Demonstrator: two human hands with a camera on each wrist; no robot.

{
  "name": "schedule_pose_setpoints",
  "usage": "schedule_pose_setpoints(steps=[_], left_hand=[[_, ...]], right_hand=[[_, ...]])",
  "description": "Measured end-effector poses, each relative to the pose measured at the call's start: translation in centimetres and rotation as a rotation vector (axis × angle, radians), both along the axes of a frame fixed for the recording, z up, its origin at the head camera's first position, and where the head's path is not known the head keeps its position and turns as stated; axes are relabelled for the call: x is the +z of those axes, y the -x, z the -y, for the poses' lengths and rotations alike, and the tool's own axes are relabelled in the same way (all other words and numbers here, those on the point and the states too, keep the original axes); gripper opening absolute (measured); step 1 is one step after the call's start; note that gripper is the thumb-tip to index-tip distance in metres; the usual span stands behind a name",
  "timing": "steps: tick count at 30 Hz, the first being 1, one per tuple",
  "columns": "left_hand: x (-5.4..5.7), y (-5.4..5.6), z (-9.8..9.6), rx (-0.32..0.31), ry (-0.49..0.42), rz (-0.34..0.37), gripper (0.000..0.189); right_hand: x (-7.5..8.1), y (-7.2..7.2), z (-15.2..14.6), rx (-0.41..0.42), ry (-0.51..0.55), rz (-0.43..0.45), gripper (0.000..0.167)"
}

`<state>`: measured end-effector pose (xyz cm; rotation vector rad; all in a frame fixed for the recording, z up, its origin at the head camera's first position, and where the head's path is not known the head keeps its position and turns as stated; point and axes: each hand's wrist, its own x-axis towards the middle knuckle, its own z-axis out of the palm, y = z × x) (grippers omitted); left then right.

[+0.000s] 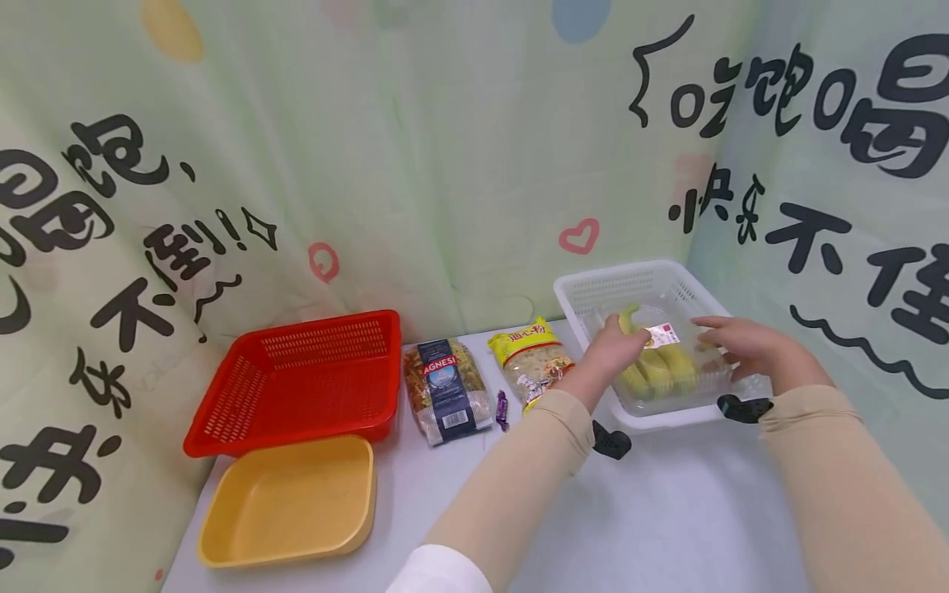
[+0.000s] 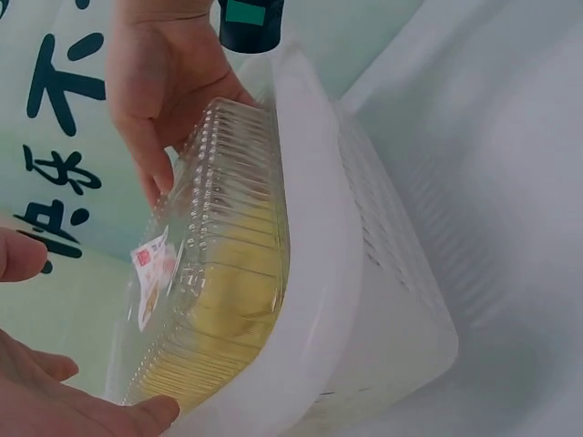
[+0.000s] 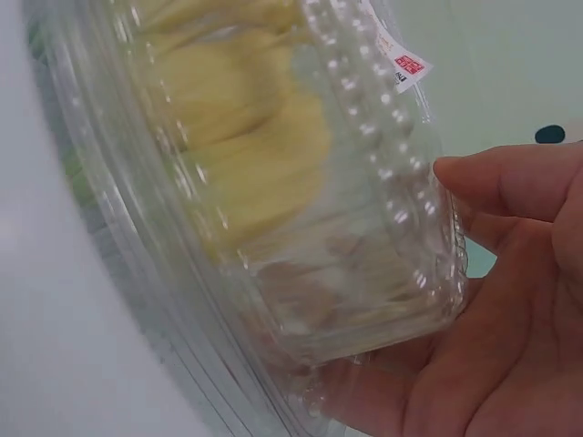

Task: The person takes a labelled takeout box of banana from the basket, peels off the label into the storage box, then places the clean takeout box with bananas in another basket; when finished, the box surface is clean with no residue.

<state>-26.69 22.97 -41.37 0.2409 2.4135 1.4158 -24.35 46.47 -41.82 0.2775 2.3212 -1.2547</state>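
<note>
A clear plastic clamshell box with a white-and-red label stands in a white basket at the right. Yellow-green bananas show through its lid. My left hand holds the box's left side, its thumb over the lid; fingertips touch the lower edge in the left wrist view. At the opposite end my right hand grips the box, thumb against the upper side and other fingers lower, partly seen through the plastic in the right wrist view. Some left fingers are out of view.
A red basket and a yellow tub stand at the left. Between them and the white basket lie a pasta bag, a yellow-topped food bag and a small purple-wrapped candy. A printed curtain hangs behind.
</note>
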Motion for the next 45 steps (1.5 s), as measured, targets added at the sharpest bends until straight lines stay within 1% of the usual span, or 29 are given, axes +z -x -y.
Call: schedule_pose_setpoints(steps=[4, 9, 12, 16, 21, 27, 31, 35, 38, 40, 45], left_hand=[[0.3, 0.1, 0.6, -0.007, -0.033, -0.035, 0.061], [0.6, 0.5, 1.1, -0.016, -0.049, -0.068, 0.062], [0.8, 0.8, 1.5, -0.017, -0.041, -0.103, 0.062], [1.2, 1.3, 2.5, -0.014, -0.057, -0.147, 0.059], [1.1, 1.8, 3.9, -0.020, -0.087, -0.195, 0.056], [0.7, 2.2, 5.6, -0.064, -0.130, -0.189, 0.053], [0.9, 2.4, 6.5, -0.103, -0.156, -0.170, 0.054], [1.2, 2.4, 7.0, -0.116, -0.181, -0.150, 0.055], [1.7, 2.4, 7.4, -0.127, -0.223, -0.163, 0.055], [2.0, 2.3, 7.8, -0.140, -0.241, -0.188, 0.055], [2.0, 2.1, 9.4, -0.153, -0.270, -0.226, 0.056]], right_hand=[[0.6, 0.0, 0.2, 0.004, -0.006, -0.023, 0.068], [1.5, -0.1, 0.3, 0.019, -0.042, -0.072, 0.070], [2.3, -0.2, 0.6, 0.031, -0.073, -0.108, 0.070], [3.5, -0.3, 1.1, 0.043, -0.101, -0.153, 0.073], [4.6, -0.7, 2.0, 0.043, -0.102, -0.192, 0.077], [5.6, -1.3, 3.4, 0.039, -0.116, -0.236, 0.081], [6.6, -1.4, 3.9, 0.044, -0.122, -0.258, 0.082], [7.4, -1.6, 4.4, 0.049, -0.138, -0.267, 0.081], [7.9, -1.7, 4.8, 0.044, -0.144, -0.282, 0.081], [8.1, -1.8, 5.2, 0.037, -0.140, -0.291, 0.082], [8.1, -2.0, 6.8, 0.013, -0.121, -0.324, 0.083]])
